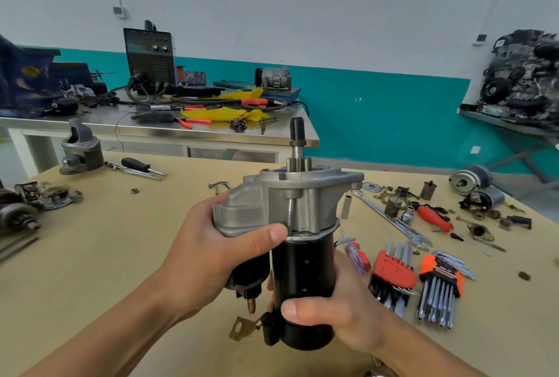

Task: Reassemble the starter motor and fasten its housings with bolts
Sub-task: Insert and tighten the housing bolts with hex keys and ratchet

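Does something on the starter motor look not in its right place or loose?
One thing: a brass terminal tab hangs free beside the bottom of the starter motor, not fastened to the copper stud above it. The left hand and right hand hold the motor upright.

Workshop: welder (150, 57), hex keys (393, 273).

Even, bright, diffuse light fills the room; shadows under the starter (298, 243) are faint. Beyond it, the steel bench edge (169, 131) shows mild glare. Wide-angle bending curves the walls. Far right of the starter, the hex keys (435, 289) blur slightly.
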The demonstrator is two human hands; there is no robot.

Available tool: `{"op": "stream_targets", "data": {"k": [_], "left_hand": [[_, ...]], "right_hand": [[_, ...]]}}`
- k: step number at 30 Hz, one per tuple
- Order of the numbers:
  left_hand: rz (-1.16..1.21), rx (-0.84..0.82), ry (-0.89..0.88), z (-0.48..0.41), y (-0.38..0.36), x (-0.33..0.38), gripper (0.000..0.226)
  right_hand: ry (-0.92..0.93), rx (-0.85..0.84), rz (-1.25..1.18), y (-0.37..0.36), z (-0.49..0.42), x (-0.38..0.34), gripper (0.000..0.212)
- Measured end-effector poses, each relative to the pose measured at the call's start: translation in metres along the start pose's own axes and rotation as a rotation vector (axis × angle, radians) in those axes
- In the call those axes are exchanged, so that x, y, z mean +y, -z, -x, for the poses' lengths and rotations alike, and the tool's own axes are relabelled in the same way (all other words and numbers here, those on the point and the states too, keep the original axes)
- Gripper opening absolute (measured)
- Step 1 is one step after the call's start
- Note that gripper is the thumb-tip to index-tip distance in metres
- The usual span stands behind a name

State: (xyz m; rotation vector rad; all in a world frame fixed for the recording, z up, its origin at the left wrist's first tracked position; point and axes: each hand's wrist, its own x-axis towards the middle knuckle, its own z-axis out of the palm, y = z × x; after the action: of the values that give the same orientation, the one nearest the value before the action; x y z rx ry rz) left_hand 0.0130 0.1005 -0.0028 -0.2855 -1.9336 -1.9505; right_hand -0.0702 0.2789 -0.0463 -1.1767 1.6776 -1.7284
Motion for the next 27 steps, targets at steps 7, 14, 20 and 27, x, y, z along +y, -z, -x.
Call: {"op": "stream_targets", "data": {"k": [7,14,20,27], "left_hand": [[-0.079,-0.064,-0.095,-0.005,0.009,-0.008,0.051],[-0.138,-0.165,-0.159,-0.010,0.014,-0.014,0.054],[-0.131,-0.128,-0.085,-0.006,0.018,-0.018,0.059],[-0.138,-0.037,-0.108,-0.005,0.013,-0.021,0.073]], "right_hand": [[0.175,0.165,0.052,-0.011,-0.015,-0.001,0.029],[0.186,0.182,0.384,0.003,-0.008,-0.007,0.053],[0.142,0.222,0.680,0.046,0.013,-0.048,0.054],[0.213,0.228,-0.088,0.060,0.020,-0.124,0.019]]}}
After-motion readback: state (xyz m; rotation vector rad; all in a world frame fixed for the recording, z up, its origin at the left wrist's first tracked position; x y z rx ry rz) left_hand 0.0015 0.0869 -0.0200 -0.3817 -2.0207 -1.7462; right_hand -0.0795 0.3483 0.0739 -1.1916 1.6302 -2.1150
